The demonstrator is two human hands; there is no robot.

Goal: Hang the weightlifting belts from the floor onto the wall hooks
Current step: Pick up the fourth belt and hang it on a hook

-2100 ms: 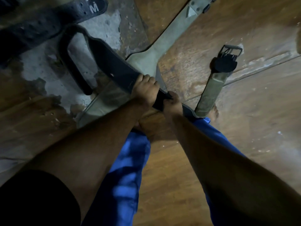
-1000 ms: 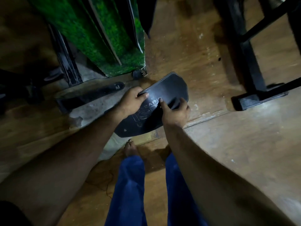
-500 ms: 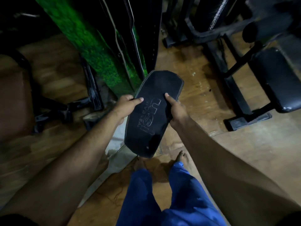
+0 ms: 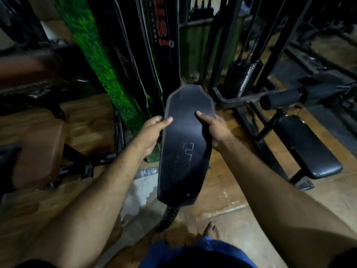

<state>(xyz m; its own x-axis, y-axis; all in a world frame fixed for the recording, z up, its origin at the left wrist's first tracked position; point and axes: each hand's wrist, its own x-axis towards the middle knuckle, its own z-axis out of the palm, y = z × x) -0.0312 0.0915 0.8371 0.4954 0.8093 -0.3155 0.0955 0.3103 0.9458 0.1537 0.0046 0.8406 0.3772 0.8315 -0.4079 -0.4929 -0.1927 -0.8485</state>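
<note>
Your left hand grips the left edge of the black belt, thumb on top. The belt is up off the wooden floor, held out in front of you. Your right hand grips its right edge. Other belts already hang ahead. I think this one still needs a hook, and no hook shows.

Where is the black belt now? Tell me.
Head view, centre: the black belt is held off the floor between the left hand and right hand.
</note>
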